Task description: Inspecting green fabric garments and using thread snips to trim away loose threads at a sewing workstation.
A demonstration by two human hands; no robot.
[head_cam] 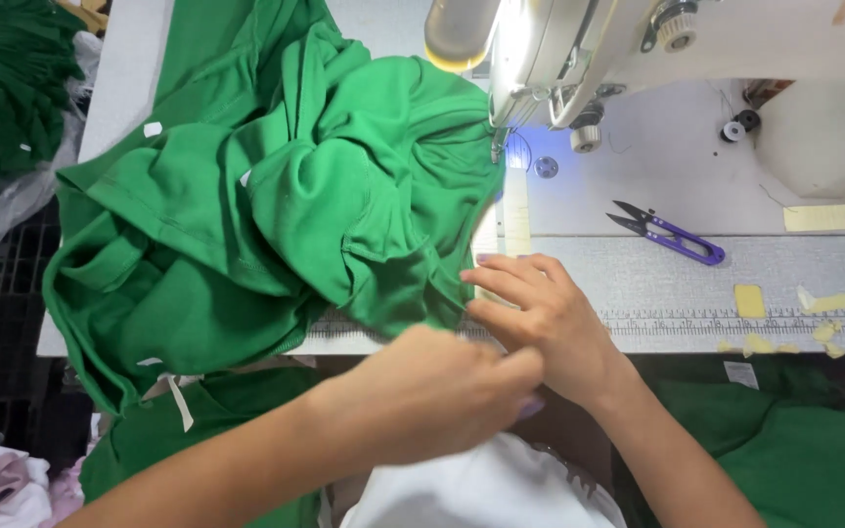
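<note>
At the far left a stack of dark green fabric pieces (pixel 2 83) lies on clear plastic, off the table (pixel 129 78). Next comes the green garment (pixel 276 205), bunched in deep folds over the left half of the table, with part of it hanging over the near edge and its right edge tucked beneath the presser foot (pixel 497 147) of the white sewing machine (pixel 638 49).

The left hand (pixel 422 396) sits low at the table's near edge, its fingers curled together, seemingly pinching something small against the right hand; what they clamp is hidden. The right hand (pixel 540 318) rests just beside the garment's lower edge, fingers lightly apart and bent, touching the fabric near a printed ruler strip (pixel 735 321).

Going by this, the garment is loaded at the needle but its near edge looks only half arranged, so stitching seems not yet under way.

Further right lie purple thread snips (pixel 672 235) and scattered yellow paper tags (pixel 750 301). More green cloth (pixel 794 450) hangs below the table.
</note>
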